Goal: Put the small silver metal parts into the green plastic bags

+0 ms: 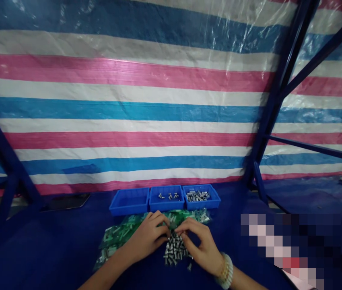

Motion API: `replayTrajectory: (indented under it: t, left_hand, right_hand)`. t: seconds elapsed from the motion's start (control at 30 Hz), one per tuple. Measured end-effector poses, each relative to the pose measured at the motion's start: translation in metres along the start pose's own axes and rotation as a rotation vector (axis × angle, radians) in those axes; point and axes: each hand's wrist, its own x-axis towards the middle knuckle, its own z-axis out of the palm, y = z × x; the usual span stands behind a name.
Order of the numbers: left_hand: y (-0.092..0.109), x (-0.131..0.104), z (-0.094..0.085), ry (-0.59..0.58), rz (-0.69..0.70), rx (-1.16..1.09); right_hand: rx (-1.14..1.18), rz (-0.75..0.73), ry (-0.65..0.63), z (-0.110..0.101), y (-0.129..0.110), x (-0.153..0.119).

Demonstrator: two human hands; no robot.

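A pile of small silver screws (pixel 175 250) lies on the blue table between my two hands. My left hand (pixel 152 235) is at the pile's left edge, its fingers curled and the thumb and index fingertips close together. From the right, my right hand (pixel 200 243) reaches over the pile, with thumb and fingers bent into a pinch at its top. Whatever either set of fingertips holds is too small to make out. Green plastic bags with metal pieces (pixel 118 235) lie behind and beside my left hand. One loose screw (pixel 189 266) sits apart near my right palm.
Behind the bags stand three blue trays: the left tray (pixel 130 201) looks bare, the middle tray (pixel 166 204) holds several screws, the right tray (pixel 202 204) holds metal pieces. A dark flat object (pixel 68 202) lies left. A blue frame post (pixel 267 117) rises right. A blurred patch covers the lower right.
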Motion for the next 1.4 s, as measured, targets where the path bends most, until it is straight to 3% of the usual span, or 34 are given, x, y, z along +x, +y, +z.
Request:
replayTrajectory:
  t: [0.1,0.23,0.37,0.5,0.67,1.0,1.2,1.4]
  left_hand:
    - [0.004,0.0,-0.006,0.1,-0.062,-0.214]
    - [0.012,0.002,-0.01,0.234,-0.286,-0.52]
    - [0.02,0.003,-0.007,0.246,-0.4,-0.765]
    - [0.026,0.003,0.001,0.276,-0.399,-0.866]
    - [0.028,0.001,0.008,0.232,-0.459,-1.078]
    - [0.03,0.0,0.005,0.236,-0.486,-1.15]
    - [0.039,0.0,0.016,0.259,-0.45,-1.233]
    - [0.047,-0.002,0.025,0.363,-0.462,-1.017]
  right_hand:
    - [0.014,-0.006,0.01,-0.001,-0.002,0.0]
    - [0.023,-0.022,0.036,-0.002,-0.003,0.0]
    - [-0.012,-0.047,0.035,-0.001,-0.001,-0.001]
    - [-0.053,-0.087,0.022,0.001,-0.001,-0.003]
    - [-0.047,-0.105,0.013,0.002,-0.003,-0.004]
    - [-0.036,-0.133,0.011,0.001,-0.001,-0.002]
    - [-0.046,-0.109,0.05,-0.003,-0.007,-0.002]
    - [-0.051,-0.013,0.03,0.0,-0.003,-0.001]
